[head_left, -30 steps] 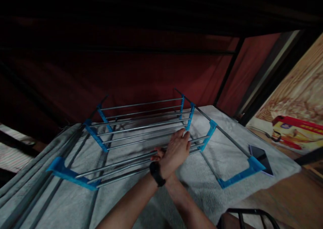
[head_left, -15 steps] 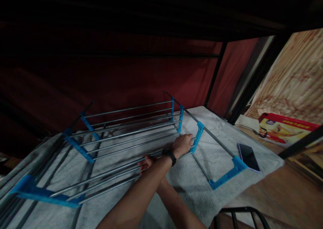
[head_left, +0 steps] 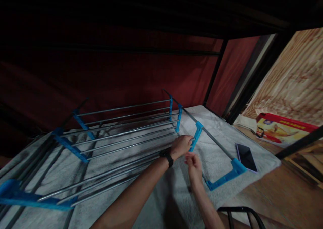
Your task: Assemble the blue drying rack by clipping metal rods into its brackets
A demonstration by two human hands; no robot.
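A rack of grey metal rods (head_left: 126, 142) and blue plastic brackets (head_left: 196, 135) lies on a pale cloth. My left hand (head_left: 181, 145), with a black watch on the wrist, is wrapped round the right ends of the near rods, against a blue bracket. Just below it, my right hand (head_left: 193, 165) has its fingers curled together, close to the rod ends. Whatever lies between those fingers is hidden. Near rods slant down left to another blue bracket (head_left: 37, 200). Toward the right, a corner bracket (head_left: 227, 177) shows no rods between its ends and mine.
A phone (head_left: 247, 157) lies on the pale cloth (head_left: 217, 195) at the right. Dark metal posts (head_left: 215, 74) and a red curtain (head_left: 126, 77) stand behind. A red and yellow box (head_left: 285, 129) is beyond the right edge. A black metal frame (head_left: 242, 210) stands at the lower right.
My right hand has moved right, from under the rods to just below my left hand, so my arms no longer cross. The left hand stays at the bracket.
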